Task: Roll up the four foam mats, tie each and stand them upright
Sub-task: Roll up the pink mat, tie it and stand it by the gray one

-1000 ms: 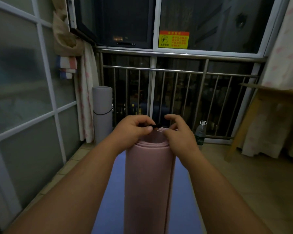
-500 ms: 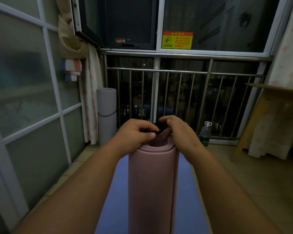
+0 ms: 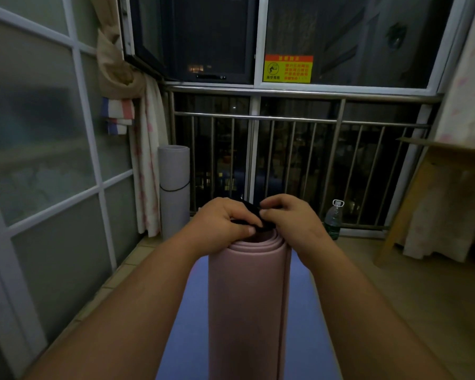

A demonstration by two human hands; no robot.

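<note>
- I have the pink mat (image 3: pixel 247 297) rolled into a tight tube and standing on end right in front of me, between my forearms. Its spiral top rim sits just under my hands. Its lower end runs out of view, so I cannot say what it rests on.
- My left hand (image 3: pixel 220 223) is curled, with thumb and fingers pinching a black tie (image 3: pixel 254 213) at the top of the roll. I hold it there so the tie stays at the rim while I work it open.
- My right hand (image 3: pixel 291 220) is curled too, its fingertips pinching the other side of the same tie. Pulling the two sides apart should stretch it wide enough to slip over the roll.
- The tie is not yet around the tube. I judge this as the tying step for this mat, and the wrist weight on the rim also helps stop the foam from unwinding.
- A blue mat (image 3: pixel 305 338) lies flat on the floor under the pink roll, not yet rolled.
- A grey mat (image 3: pixel 174 171) stands upright in the far left corner beside the curtain (image 3: pixel 146 160), with a dark cord around its middle. That one looks finished, and the corner props it up.
- A water bottle (image 3: pixel 333 219) stands on the floor by the railing (image 3: pixel 285 119), well apart from the grey roll.
- The main risk is the tie slipping from my fingers, or the roll loosening before it is on.
</note>
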